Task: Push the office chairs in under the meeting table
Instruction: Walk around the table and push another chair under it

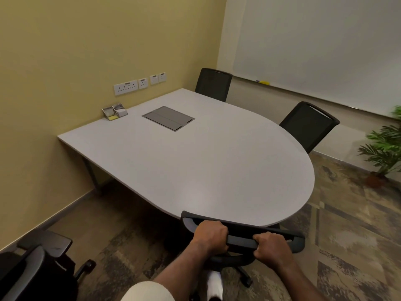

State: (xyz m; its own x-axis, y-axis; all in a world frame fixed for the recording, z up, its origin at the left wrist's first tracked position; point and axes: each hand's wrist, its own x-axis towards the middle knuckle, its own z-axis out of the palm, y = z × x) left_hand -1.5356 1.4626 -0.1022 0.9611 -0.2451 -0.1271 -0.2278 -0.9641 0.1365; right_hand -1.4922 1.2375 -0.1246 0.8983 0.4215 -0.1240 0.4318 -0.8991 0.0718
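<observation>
A grey meeting table (195, 161) with a rounded near end fills the middle of the view. A black office chair (240, 237) stands right in front of me, its backrest top touching the table's rounded edge. My left hand (210, 235) and my right hand (271, 246) both grip the top bar of that backrest. Two more black chairs stand tucked against the far side, one at the back (213, 84) and one at the right (308, 127). Another black chair (36, 270) stands away from the table at the lower left.
A yellow wall with sockets (130, 85) runs along the table's left side. A small card holder (115, 111) and a cable hatch (168, 118) are on the tabletop. A potted plant (382, 153) stands at the right, a whiteboard (325, 44) behind. Patterned carpet covers the floor.
</observation>
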